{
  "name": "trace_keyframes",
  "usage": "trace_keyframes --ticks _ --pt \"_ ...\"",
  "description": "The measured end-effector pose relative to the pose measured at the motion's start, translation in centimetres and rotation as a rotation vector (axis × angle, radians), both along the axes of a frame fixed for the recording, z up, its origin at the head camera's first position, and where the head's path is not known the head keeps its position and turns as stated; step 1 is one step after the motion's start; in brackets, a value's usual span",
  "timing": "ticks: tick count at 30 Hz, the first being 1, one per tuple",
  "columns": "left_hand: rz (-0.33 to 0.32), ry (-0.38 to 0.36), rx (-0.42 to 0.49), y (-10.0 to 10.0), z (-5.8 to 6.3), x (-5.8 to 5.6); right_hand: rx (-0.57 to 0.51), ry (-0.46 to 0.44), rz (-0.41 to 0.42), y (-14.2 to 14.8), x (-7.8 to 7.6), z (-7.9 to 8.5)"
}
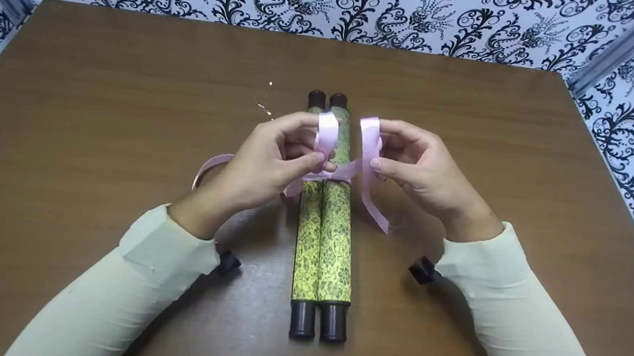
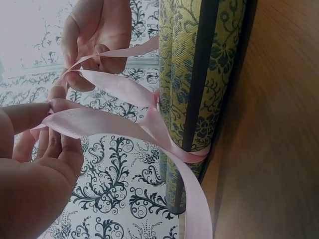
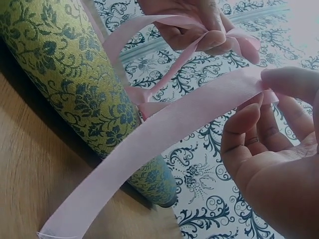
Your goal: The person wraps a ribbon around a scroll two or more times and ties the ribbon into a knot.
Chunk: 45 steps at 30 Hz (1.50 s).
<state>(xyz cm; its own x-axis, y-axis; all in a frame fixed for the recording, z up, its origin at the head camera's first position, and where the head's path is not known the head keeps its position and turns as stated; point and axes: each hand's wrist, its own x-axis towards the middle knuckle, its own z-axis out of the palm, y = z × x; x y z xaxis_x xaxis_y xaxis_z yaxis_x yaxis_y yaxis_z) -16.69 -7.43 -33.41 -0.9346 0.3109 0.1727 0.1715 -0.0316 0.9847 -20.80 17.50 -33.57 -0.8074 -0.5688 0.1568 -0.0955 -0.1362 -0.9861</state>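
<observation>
Two rolled scrolls, a left scroll [image 1: 307, 247] and a right scroll [image 1: 337, 250], lie side by side, covered in yellow-green floral brocade with dark end knobs. Around their middle passes a pink ribbon [image 2: 192, 155]. Above the scrolls, my left hand [image 1: 254, 163] pinches one raised loop of it between thumb and fingers. Just right of them, my right hand [image 1: 426, 165] pinches another loop, thumb against the fingers. One ribbon tail [image 1: 376, 211] hangs below the right hand, its end frayed in the right wrist view. Another stretch curves out left, partly hidden by the left wrist.
The brown wooden table [image 1: 98, 93] carries a few tiny pale scraps [image 1: 265, 109] beyond the left hand. Behind and beside it stand panels [image 1: 310, 3] with black scroll patterns on white. A black wrist device [image 1: 424, 270] sits at the right cuff.
</observation>
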Motion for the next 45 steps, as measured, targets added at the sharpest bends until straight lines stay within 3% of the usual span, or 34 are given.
trace_keyframes --ticks 14,22,26,31,37,45 --pt "0.037 0.002 -0.028 0.0 -0.3 -0.1 0.029 0.026 -0.027 -0.2 -0.1 -0.3" --pt "0.057 -0.035 0.018 0.2 -0.5 -0.2 -0.054 -0.083 -0.009 -0.6 -0.2 -0.4" --pt "0.055 -0.077 0.030 0.2 -0.4 -0.1 0.003 -0.105 -0.035 -0.7 -0.3 -0.5" --pt "0.056 -0.115 -0.034 0.3 -0.5 -0.1 0.084 -0.111 -0.095 -0.8 -0.4 -1.0" --pt "0.029 -0.076 -0.108 0.4 -0.8 0.0 0.115 -0.088 -0.142 -1.1 -0.3 -1.3" --pt "0.010 -0.032 -0.132 0.5 -0.9 0.0 0.157 -0.097 -0.183 -1.4 0.0 -1.4"
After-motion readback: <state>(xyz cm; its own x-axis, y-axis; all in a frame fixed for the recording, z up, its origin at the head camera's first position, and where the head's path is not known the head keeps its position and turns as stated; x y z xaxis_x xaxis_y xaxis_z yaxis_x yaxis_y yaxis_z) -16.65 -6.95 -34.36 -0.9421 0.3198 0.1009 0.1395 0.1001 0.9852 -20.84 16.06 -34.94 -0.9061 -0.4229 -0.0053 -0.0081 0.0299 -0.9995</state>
